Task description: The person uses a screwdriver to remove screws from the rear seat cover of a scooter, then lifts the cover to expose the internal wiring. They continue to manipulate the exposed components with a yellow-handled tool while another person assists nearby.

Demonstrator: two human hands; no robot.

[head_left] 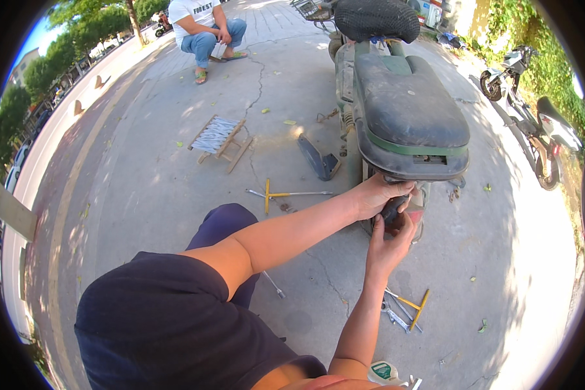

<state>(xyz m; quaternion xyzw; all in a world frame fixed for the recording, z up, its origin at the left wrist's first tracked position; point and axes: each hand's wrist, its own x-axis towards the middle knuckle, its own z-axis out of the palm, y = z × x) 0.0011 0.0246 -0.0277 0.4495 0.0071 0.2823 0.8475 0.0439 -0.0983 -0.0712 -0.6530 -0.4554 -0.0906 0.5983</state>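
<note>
The rear of a dusty scooter with a black-and-green seat stands in front of me. Just below its back edge, my left hand reaches in from the left, fingers closed on a small black part. From below, my right hand grips the same part with curled fingers and thumb. A red tail light is partly visible behind my fingers. How the part is attached is hidden by my hands.
Yellow-handled T-wrenches, metal wrenches, a dark panel and a folding stool lie or stand on the concrete. A person squats at upper left. Two more two-wheelers stand at right.
</note>
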